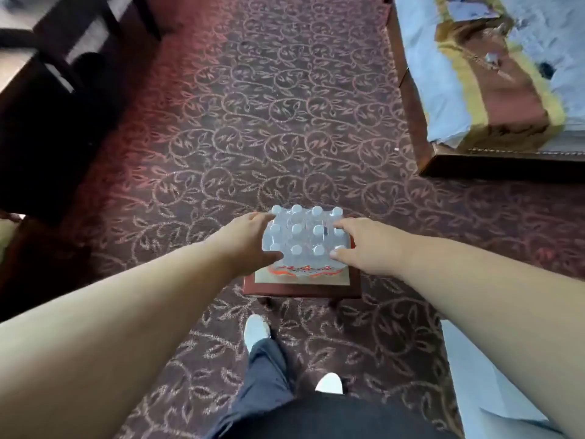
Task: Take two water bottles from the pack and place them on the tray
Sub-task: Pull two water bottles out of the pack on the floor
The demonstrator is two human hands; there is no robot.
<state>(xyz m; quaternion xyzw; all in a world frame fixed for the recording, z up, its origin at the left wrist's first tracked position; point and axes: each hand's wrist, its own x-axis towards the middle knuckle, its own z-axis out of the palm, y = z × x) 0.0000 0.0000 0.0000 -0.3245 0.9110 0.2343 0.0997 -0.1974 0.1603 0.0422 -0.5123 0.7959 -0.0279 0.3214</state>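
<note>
A shrink-wrapped pack of water bottles [305, 239] with white caps and red labels stands on a small dark wooden stool [300, 288] in the middle of the floor. My left hand [245, 239] rests against the pack's left side, fingers spread over the wrap. On the pack's right side lies my right hand [361, 243], its thumb at the near corner and its fingers at the top edge. Both hands touch the pack; whether they grip it firmly is unclear. No tray is in view.
Patterned maroon carpet [285, 122] covers the floor. A bed [493, 90] with a white sheet and a brown-gold runner stands at the far right. Dark wooden furniture [47, 106] fills the left. My legs and white shoes [256, 331] are just behind the stool.
</note>
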